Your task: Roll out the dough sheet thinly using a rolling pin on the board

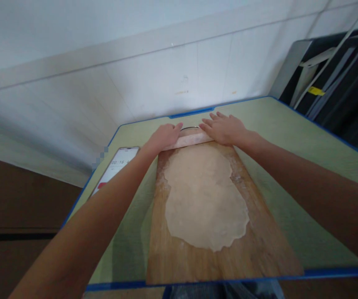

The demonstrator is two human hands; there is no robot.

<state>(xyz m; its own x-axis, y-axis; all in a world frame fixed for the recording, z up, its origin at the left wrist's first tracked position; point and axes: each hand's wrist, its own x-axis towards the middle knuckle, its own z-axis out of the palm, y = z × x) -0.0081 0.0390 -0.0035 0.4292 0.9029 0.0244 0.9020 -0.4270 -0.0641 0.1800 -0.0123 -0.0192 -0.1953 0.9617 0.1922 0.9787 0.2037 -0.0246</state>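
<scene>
A wooden rolling pin (189, 140), dusted with flour, lies crosswise at the far end of the wooden board (163, 265). My left hand (166, 136) is closed over its left end, the thumb pointing inward. On the right end rests the palm of my right hand (224, 128), its fingers stretched out and spread beyond the pin. A wide, thin sheet of dough (205, 199) with a wavy edge covers the board's middle, its far edge close to the pin. Loose flour shows along both sides of the dough.
The board lies on a pale green table (291, 174) with blue edging. Left of the board, a phone (121, 160) showing a timer is partly hidden by my left forearm. A white wall (179, 74) stands behind the table. Dark folded items (347, 79) stand at the right.
</scene>
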